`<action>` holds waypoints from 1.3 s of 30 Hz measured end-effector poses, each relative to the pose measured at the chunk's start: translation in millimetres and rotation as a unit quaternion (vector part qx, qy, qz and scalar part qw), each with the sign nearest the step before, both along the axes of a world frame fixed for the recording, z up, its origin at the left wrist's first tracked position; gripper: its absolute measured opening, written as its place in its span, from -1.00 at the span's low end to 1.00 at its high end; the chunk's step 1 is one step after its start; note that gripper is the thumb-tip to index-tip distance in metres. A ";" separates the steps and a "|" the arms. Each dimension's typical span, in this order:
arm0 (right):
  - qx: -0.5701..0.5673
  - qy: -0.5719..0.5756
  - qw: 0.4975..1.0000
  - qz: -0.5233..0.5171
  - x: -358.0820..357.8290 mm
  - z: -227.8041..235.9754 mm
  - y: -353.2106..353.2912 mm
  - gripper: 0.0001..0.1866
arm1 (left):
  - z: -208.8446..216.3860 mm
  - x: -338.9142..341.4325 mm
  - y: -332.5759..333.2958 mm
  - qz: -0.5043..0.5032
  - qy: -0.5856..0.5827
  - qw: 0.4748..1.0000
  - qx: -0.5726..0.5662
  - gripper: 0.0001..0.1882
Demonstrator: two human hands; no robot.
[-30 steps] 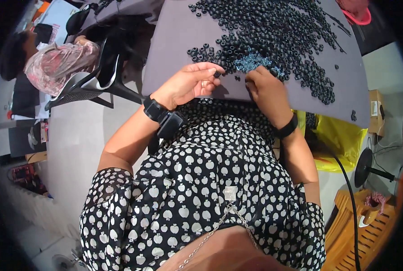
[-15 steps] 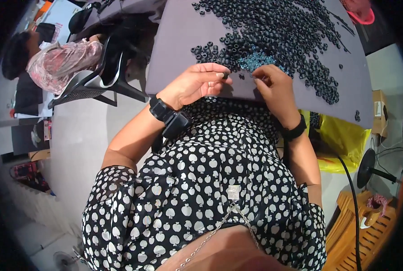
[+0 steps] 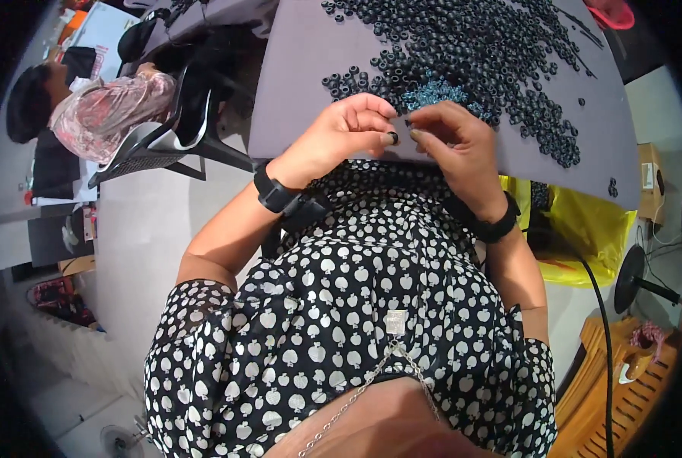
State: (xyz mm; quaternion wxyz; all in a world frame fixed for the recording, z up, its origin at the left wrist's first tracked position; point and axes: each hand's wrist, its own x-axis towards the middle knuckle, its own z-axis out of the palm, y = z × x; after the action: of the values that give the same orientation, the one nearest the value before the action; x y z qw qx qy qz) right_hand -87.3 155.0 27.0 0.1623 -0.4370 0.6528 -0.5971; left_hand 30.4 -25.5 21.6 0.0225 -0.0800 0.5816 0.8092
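Note:
My left hand (image 3: 347, 136) pinches a small black ring-shaped piece (image 3: 392, 138) between thumb and fingertips, over the table's near edge. Close beside it, my right hand (image 3: 462, 145) has its thumb and forefinger brought together; whatever sits between them is too small to name. A narrow gap separates the two hands' fingertips. Just beyond my fingers lies a little heap of small shiny blue pieces (image 3: 434, 93). Around and behind that heap spread a great many black ring-shaped pieces (image 3: 463, 57) like the one in my left hand.
The table has a grey-mauve cover (image 3: 295, 69). Thin black strips (image 3: 579, 29) lie at its far right. A yellow plastic bag (image 3: 585, 229) hangs below its right edge, near a black cable (image 3: 602, 328) and a wooden chair (image 3: 631, 382). Another person (image 3: 112, 114) sits on a black chair at left.
My right hand has moved left, bringing its fingertips nearer my left hand. The left hand has turned slightly, and its black ring-shaped piece has shifted right and a little nearer to me.

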 end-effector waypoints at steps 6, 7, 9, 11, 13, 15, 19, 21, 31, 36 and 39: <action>0.033 0.029 0.996 0.071 -2.1 -5.9 -2.6 -0.92 | 4.3 -0.5 2.3 -0.015 0.024 0.994 -0.101 -0.61; 0.050 0.002 0.995 0.085 -2.7 -8.0 -1.1 -0.92 | 4.2 -0.4 2.2 -0.018 0.026 0.995 -0.091 -0.61; 0.054 -0.045 0.992 0.103 -1.2 -9.6 0.6 -0.90 | 3.2 1.1 5.7 -0.026 0.019 0.996 -0.088 -0.60; 0.059 -0.092 0.987 0.120 -1.9 -8.0 2.0 -0.89 | 3.6 1.7 8.7 -0.034 0.013 0.996 -0.084 -0.59; 0.115 -0.228 0.945 0.205 -6.2 -3.4 3.6 -0.86 | 5.1 1.6 10.8 -0.082 0.015 0.993 -0.088 -0.56; 0.126 -0.237 0.938 0.220 -10.4 -9.1 5.5 -0.85 | 2.0 2.2 11.8 -0.088 0.004 0.994 -0.060 -0.56; 0.081 -0.178 0.952 0.234 -3.6 -14.4 7.6 -0.87 | -1.6 4.0 11.4 -0.098 -0.028 0.995 -0.001 -0.52; 0.081 -0.127 0.967 0.207 3.2 -10.5 9.4 -0.88 | -2.7 7.6 12.2 -0.088 -0.039 0.995 -0.001 -0.58; 0.124 -0.127 0.977 0.119 -8.7 1.5 -0.6 -0.85 | -19.0 16.7 0.4 -0.052 -0.110 0.984 0.133 -0.86; 0.139 0.325 0.935 -0.034 -30.7 -10.7 -9.9 -0.88 | -29.2 12.5 -12.1 0.010 -0.087 0.978 0.188 -0.83; 0.200 0.376 0.905 -0.020 -24.9 -20.5 -17.7 -0.90 | -29.5 11.0 -8.2 0.038 -0.108 0.977 0.179 -0.84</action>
State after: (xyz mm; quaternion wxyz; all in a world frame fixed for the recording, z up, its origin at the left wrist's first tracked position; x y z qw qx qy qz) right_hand -112.2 137.3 6.5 -0.0229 -0.5737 0.7801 -0.2486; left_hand 41.3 -33.8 -7.8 0.0680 -0.1837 0.4179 0.8871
